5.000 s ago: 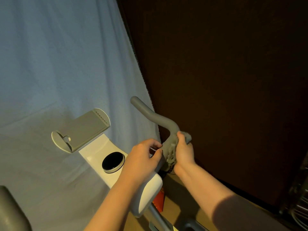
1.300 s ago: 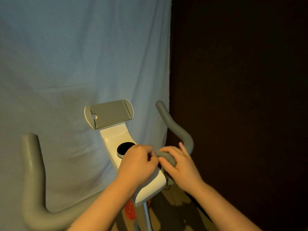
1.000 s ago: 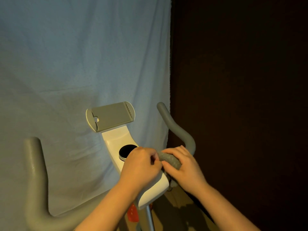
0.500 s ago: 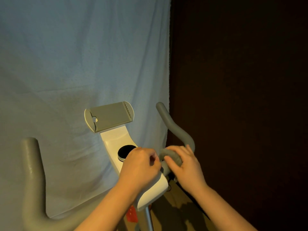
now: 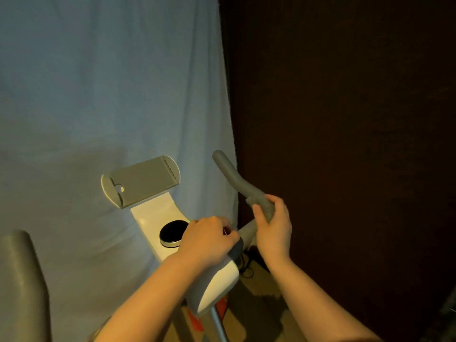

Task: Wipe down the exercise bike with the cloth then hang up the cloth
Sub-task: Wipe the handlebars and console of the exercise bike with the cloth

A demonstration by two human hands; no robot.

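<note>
R hand (image 5: 272,232) grip wrapped on cloth (image 5: 267,209) round handlebar (image 5: 234,180), L hand (image 5: 207,241) grip curled on bike console (image 5: 158,218)

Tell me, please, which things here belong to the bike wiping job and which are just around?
Job: right hand with cloth wrapped on right handlebar; left hand steadying the console; tablet holder; left handlebar.

Just around: blue sheet; dark wall.

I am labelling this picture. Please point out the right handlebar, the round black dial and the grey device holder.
right handlebar (image 5: 233,175), head view, upper grey tube.
round black dial (image 5: 172,233), head view, its black face.
grey device holder (image 5: 145,185), head view, flat plate.
</note>
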